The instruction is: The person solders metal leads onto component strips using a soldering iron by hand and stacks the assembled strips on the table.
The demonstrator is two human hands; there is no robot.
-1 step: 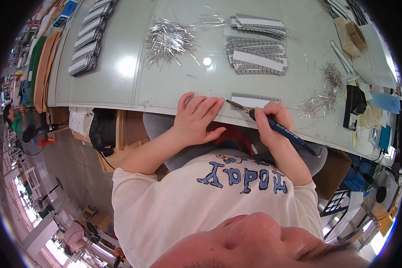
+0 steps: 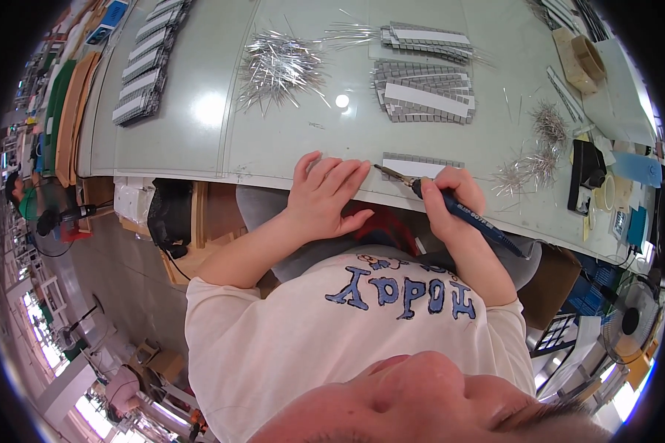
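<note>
My right hand (image 2: 454, 203) grips the blue handle of a soldering iron (image 2: 491, 230), whose thin metal tip points left. Just left of that tip are the fingertips of my left hand (image 2: 324, 193), which lies at the table's near edge with fingers stretched and thumb apart. I cannot make out anything in it. Beyond the iron lies a single grey segmented strip with a white band (image 2: 423, 164), partly hidden by the iron and my right hand. Farther back rest two stacks of similar strips, a nearer stack (image 2: 430, 101) and a farther stack (image 2: 428, 37).
A loose pile of thin silvery wires (image 2: 282, 70) sits left of the stacks. Tangled wire clumps (image 2: 543, 159) lie to the right, beside a black holder (image 2: 587, 177) and a tape roll (image 2: 604, 193). A row of stacked strips (image 2: 142, 87) runs along the left.
</note>
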